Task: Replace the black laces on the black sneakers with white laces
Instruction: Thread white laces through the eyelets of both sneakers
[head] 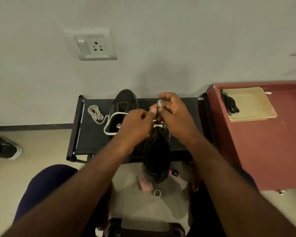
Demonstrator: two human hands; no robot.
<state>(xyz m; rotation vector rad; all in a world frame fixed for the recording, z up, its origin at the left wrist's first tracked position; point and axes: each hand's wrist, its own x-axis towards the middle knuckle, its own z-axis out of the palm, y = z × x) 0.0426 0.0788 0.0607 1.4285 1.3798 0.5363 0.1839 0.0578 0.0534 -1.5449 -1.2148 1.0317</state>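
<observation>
You've got a white wall socket (95, 46) up left, with a dark skirting strip (31, 127) below it where wall meets floor. A black bench (92, 139) stands against the wall, and a red cabinet (263, 151) is just beside it on your right. A beige tray (251, 101) sits on the cabinet's far corner. A stray dark shoe with a pale sole (3, 147) lies on the floor far left. Near your feet are a pink scrap (146, 185) and a small metal ring (157, 193). A black stool edge (143, 228) shows at the bottom.

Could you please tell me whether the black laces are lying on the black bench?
No, the black laces lie in the beige tray on the red table.
</observation>
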